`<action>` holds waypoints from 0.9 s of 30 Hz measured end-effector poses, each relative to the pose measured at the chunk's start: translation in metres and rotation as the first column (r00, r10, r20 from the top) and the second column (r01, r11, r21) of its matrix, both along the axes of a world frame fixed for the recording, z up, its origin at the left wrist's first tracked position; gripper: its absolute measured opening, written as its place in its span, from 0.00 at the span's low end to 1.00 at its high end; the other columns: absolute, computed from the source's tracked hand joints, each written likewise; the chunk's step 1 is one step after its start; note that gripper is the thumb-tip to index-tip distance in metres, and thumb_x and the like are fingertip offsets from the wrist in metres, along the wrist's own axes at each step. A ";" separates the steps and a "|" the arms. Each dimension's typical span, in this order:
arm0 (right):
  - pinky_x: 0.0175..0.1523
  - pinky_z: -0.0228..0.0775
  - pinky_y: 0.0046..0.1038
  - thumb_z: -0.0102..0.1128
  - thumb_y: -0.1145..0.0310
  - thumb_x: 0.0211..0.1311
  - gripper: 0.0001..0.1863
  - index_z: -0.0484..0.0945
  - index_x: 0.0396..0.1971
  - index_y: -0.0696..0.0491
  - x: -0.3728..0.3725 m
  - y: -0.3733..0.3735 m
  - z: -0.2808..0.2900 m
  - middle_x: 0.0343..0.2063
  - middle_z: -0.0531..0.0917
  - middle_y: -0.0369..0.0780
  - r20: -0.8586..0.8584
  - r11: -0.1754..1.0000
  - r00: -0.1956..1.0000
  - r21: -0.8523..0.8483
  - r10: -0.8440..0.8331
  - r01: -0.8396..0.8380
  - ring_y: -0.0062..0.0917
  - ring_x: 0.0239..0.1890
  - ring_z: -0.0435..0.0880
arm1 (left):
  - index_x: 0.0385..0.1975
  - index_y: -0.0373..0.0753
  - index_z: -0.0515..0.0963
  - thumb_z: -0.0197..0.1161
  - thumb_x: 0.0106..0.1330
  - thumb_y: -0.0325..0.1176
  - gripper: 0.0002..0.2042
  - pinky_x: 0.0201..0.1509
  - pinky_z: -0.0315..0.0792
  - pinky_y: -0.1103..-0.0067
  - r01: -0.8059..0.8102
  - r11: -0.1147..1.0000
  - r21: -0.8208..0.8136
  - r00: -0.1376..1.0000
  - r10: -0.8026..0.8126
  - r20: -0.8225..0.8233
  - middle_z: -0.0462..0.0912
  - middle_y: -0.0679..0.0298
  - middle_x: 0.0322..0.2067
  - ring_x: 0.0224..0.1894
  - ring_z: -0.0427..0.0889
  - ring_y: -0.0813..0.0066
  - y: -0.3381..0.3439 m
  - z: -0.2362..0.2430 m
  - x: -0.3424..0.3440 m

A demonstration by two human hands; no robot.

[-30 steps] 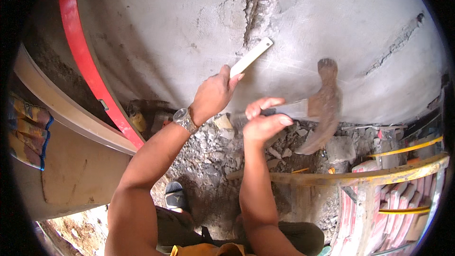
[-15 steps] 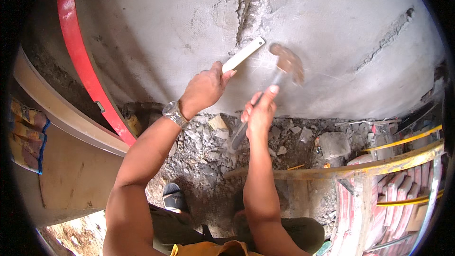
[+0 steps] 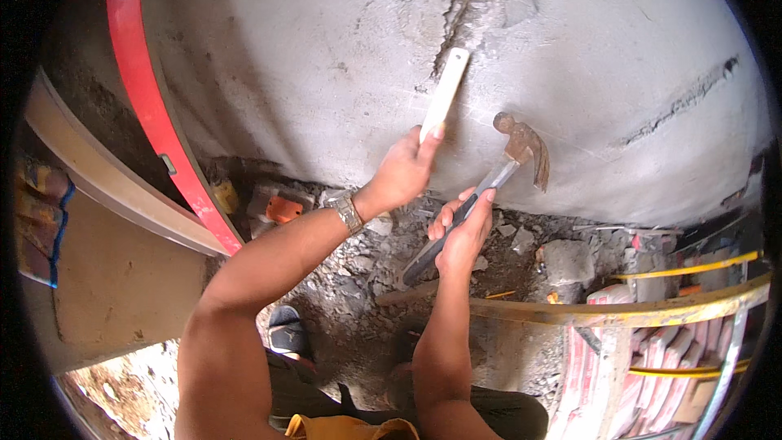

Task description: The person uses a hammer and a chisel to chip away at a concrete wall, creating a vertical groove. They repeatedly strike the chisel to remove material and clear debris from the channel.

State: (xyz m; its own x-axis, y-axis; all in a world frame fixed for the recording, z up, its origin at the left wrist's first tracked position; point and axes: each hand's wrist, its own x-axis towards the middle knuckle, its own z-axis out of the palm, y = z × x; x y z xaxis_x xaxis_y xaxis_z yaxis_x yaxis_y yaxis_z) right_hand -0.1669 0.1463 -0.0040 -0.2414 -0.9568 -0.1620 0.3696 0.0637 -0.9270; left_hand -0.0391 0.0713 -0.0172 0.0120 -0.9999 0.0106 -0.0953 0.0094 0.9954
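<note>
My left hand [image 3: 403, 169] is closed round the lower end of a flat white bar [image 3: 445, 96] with a small hole near its far tip; its exact kind I cannot make out. That tip lies over the lower end of a rough chiselled groove [image 3: 463, 12] in the grey wall [image 3: 326, 57]. To the right, my right hand [image 3: 466, 232] grips a claw hammer [image 3: 524, 147] by its dark grey handle. The rusty head points up and away, apart from the white bar. Whether it touches the wall I cannot tell.
A red spirit level [image 3: 151, 85] stands at the left beside a pale board [image 3: 106, 171]. Broken rubble [image 3: 350, 277] lies along the wall's foot, with an orange object [image 3: 283, 209] among it. At the right are a yellowish beam [image 3: 570, 314] and stacked sacks [image 3: 664, 350].
The hammer has swung back from the white bar, down and right. My left hand has shifted right, and the bar is now steeper, its tip higher at the groove. The view has shifted slightly.
</note>
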 end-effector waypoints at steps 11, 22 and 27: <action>0.20 0.61 0.21 0.37 0.44 0.80 0.28 0.70 0.48 0.57 -0.005 -0.001 0.050 0.22 0.71 0.36 -0.369 0.967 0.928 -0.250 -0.053 -0.043 0.20 0.14 0.68 | 0.46 0.30 0.65 0.45 0.80 0.49 0.22 0.20 0.75 0.65 0.051 0.993 -0.108 0.993 -0.039 0.109 0.78 0.53 0.19 0.17 0.81 0.59 0.017 0.066 0.004; 0.20 0.63 0.22 0.40 0.42 0.78 0.26 0.68 0.44 0.53 -0.015 -0.033 0.140 0.21 0.70 0.35 -0.574 0.849 0.788 -0.511 -0.222 -0.133 0.18 0.15 0.67 | 0.46 0.30 0.61 0.44 0.81 0.48 0.21 0.14 0.71 0.72 0.092 0.996 0.021 0.974 -0.086 -0.210 0.73 0.62 0.16 0.11 0.75 0.71 0.021 0.087 -0.018; 0.19 0.63 0.27 0.41 0.53 0.81 0.20 0.69 0.35 0.54 -0.013 -0.065 0.147 0.17 0.69 0.35 -0.889 0.969 0.441 0.017 0.128 -0.247 0.21 0.14 0.67 | 0.44 0.31 0.61 0.44 0.81 0.49 0.21 0.14 0.71 0.72 0.058 0.998 -0.002 0.985 -0.057 -0.163 0.71 0.62 0.15 0.11 0.75 0.71 0.014 0.073 -0.016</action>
State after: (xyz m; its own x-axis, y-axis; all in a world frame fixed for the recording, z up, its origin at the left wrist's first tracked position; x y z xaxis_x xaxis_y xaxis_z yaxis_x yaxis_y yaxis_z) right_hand -0.1798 0.0812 0.1427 -0.0095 -0.9922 0.1243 -0.6528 -0.0881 -0.7524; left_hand -0.0555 0.0854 0.0556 -0.0444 -0.9990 0.0108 0.0687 0.0077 0.9976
